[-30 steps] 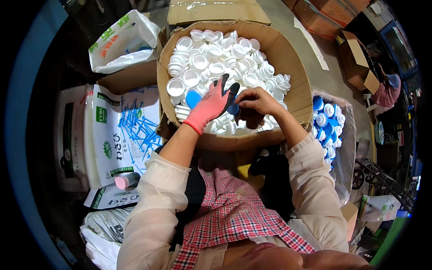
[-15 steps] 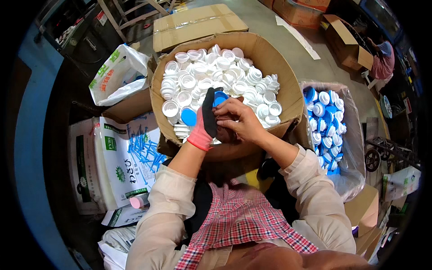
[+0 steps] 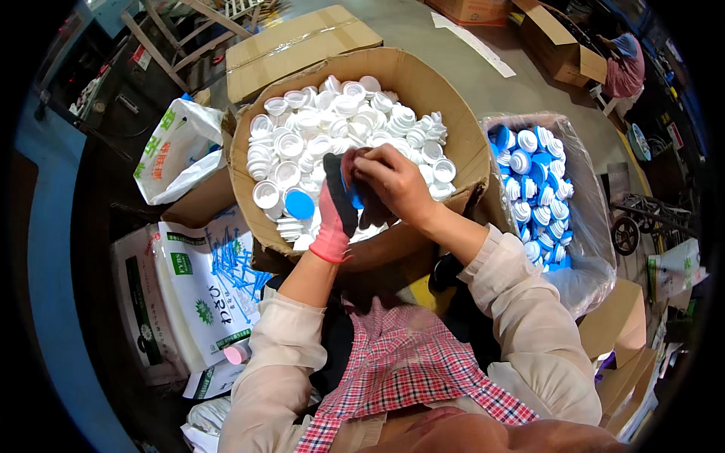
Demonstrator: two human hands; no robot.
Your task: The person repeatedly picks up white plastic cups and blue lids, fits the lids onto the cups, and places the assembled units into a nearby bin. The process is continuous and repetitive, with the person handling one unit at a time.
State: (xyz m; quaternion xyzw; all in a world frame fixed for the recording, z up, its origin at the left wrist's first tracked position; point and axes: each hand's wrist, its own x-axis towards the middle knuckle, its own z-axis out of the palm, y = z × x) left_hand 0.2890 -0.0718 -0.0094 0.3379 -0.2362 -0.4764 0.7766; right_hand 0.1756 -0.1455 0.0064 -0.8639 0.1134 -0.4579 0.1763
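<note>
- Centre of the frame: the left hand (image 3: 336, 208), in a pink-and-black work glove, is raised palm toward the right hand, its fingers curled around a blue round plastic cap (image 3: 352, 192).
- The bare right hand (image 3: 394, 183) comes in from the right and meets it, fingertips pinched on the same blue cap, so both hands are closed on it, touching each other.
- All this happens just above the big open brown cardboard box (image 3: 453, 128), which fills the upper middle of the frame.
- That box is heaped with white round plastic caps (image 3: 332, 121); one lone blue lid (image 3: 299, 204) lies among them, just left of the gloved wrist.
- To the right of the frame, a clear plastic bag (image 3: 596, 226) holds blue and white capped pieces (image 3: 540, 177), well apart from the hands.
- Left of the frame: a white printed sack (image 3: 200, 287) with blue markings, and above it a white-and-green bag (image 3: 170, 155).
- Upper edge: a closed flat cardboard carton (image 3: 302, 45) behind the open box.
</note>
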